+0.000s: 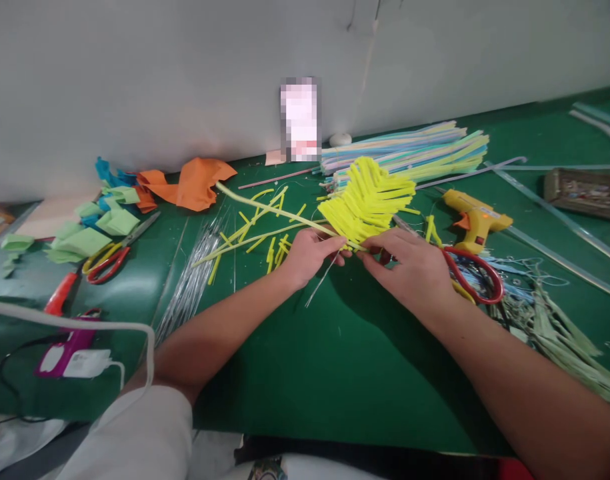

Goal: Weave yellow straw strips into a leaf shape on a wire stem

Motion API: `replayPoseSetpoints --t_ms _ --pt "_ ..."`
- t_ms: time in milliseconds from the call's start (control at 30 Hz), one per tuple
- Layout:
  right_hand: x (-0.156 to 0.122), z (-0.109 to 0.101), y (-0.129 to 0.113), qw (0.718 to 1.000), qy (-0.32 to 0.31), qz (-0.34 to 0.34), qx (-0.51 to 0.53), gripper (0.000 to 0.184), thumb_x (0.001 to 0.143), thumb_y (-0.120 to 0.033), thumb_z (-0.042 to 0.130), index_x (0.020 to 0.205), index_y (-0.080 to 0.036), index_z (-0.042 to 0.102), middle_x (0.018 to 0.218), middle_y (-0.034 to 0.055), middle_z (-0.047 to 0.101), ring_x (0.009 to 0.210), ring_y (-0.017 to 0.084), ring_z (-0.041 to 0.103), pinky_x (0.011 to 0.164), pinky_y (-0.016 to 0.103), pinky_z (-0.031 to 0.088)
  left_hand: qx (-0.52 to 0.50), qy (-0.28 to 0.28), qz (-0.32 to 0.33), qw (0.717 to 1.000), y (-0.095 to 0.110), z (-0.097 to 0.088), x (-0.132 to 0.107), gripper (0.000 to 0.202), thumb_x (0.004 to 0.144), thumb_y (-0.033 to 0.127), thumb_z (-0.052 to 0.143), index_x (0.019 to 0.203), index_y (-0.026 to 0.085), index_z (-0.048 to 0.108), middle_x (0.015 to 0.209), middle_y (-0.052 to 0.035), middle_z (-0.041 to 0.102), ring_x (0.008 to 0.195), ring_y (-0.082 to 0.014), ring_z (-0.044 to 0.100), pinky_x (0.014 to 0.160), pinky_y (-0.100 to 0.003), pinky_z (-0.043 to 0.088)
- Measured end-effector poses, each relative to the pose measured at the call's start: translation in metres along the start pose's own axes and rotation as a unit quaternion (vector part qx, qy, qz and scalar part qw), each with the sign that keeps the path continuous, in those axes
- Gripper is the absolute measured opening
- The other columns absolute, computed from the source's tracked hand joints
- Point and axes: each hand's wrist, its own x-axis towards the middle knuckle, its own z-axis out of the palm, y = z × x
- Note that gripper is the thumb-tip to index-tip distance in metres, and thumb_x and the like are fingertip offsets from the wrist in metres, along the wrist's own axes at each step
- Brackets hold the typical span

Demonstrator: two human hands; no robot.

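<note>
My left hand is closed in a pinch at the base of a yellow leaf-like piece made of cut straws, where a thin silver wire sticks out toward me. My right hand is closed on the same base from the right side, and red-handled scissors lie right under and beside it. The yellow piece fans out away from me over the green table. Loose yellow straw offcuts lie left of the hands.
A yellow glue gun lies to the right, a bundle of coloured straws behind. Silver wires, second scissors, green paper pieces and orange paper are left. Pale green finished pieces are right. A white cable crosses near left.
</note>
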Motion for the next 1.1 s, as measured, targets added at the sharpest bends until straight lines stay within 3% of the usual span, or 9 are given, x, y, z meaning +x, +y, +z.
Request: replayPoseSetpoints --t_ms 167,400,467,567,667,833,1000,1100 --pt "0.0 0.0 0.001 1.0 0.008 -0.009 0.029 0.012 0.086 -0.026 0.058 0.082 -0.026 0.069 0.088 0.0052 0.073 0.084 0.022 0.066 0.075 0.035 0.05 0.051 0.008 0.039 0.998 0.001 -0.003 0.004 0.024 0.073 0.029 0.072 0.089 0.013 0.064 0.078 -0.0032 0.069 0.057 -0.0094 0.06 0.058 -0.024 0.05" --pt "-0.001 0.002 0.002 0.996 -0.012 0.069 0.047 0.007 0.076 -0.021 0.062 0.079 -0.024 0.067 0.082 0.0033 0.072 0.071 0.02 0.065 0.063 0.032 0.048 0.11 0.161 0.131 0.972 0.003 -0.012 0.012 0.05 0.076 0.018 0.07 0.119 0.021 0.045 0.104 -0.0038 0.062 0.078 -0.0107 0.062 0.069 -0.024 0.051" --pt "-0.001 0.002 0.001 0.993 -0.015 0.103 0.061 0.006 0.074 -0.021 0.063 0.077 -0.024 0.067 0.077 0.0026 0.071 0.067 0.019 0.064 0.058 0.031 0.046 0.168 0.172 0.142 0.96 0.003 -0.015 0.011 0.052 0.074 0.016 0.071 0.119 0.021 0.045 0.108 -0.0044 0.059 0.082 -0.012 0.061 0.07 -0.025 0.051" --pt "0.0 0.002 -0.001 0.985 0.008 0.144 0.1 0.001 0.075 -0.025 0.065 0.075 -0.024 0.065 0.07 0.0016 0.068 0.062 0.018 0.061 0.054 0.03 0.045 0.267 0.171 0.195 0.928 0.002 -0.021 0.01 0.033 0.076 0.02 0.07 0.104 0.02 0.053 0.11 -0.0058 0.059 0.096 -0.0161 0.06 0.08 -0.03 0.051" --pt "-0.001 0.002 -0.001 0.972 0.043 0.184 0.14 0.003 0.076 -0.028 0.065 0.076 -0.025 0.065 0.07 0.0008 0.067 0.06 0.017 0.06 0.056 0.031 0.047 0.361 0.151 0.298 0.871 0.003 -0.027 0.008 0.01 0.084 0.026 0.064 0.084 0.02 0.057 0.104 -0.0064 0.06 0.104 -0.019 0.058 0.093 -0.037 0.047" --pt "-0.003 0.004 0.003 0.95 0.102 0.224 0.19 0.007 0.079 -0.032 0.064 0.082 -0.025 0.064 0.075 0.0015 0.068 0.064 0.018 0.062 0.06 0.033 0.048 0.493 0.091 0.383 0.776 0.007 -0.031 0.006 0.017 0.088 0.031 0.057 0.073 0.021 0.056 0.106 -0.0083 0.063 0.107 -0.0239 0.055 0.101 -0.046 0.039" --pt "-0.002 0.005 0.003 0.921 0.117 0.236 0.288 0.008 0.079 -0.029 0.064 0.077 -0.026 0.057 0.073 0.0009 0.066 0.061 0.018 0.062 0.06 0.034 0.05 0.525 -0.059 0.337 0.779 0.008 -0.027 0.003 0.028 0.095 0.031 0.04 0.078 0.02 0.059 0.089 -0.0091 0.068 0.088 -0.0212 0.058 0.084 -0.037 0.042" --pt "0.0 0.007 0.002 0.917 0.07 0.254 0.299 0.01 0.078 -0.028 0.065 0.076 -0.026 0.055 0.069 0.0007 0.066 0.061 0.019 0.063 0.06 0.034 0.05 0.551 -0.093 0.284 0.779 0.007 -0.024 0.003 0.037 0.098 0.034 0.033 0.086 0.018 0.063 0.082 -0.0086 0.067 0.08 -0.0207 0.057 0.074 -0.034 0.04"
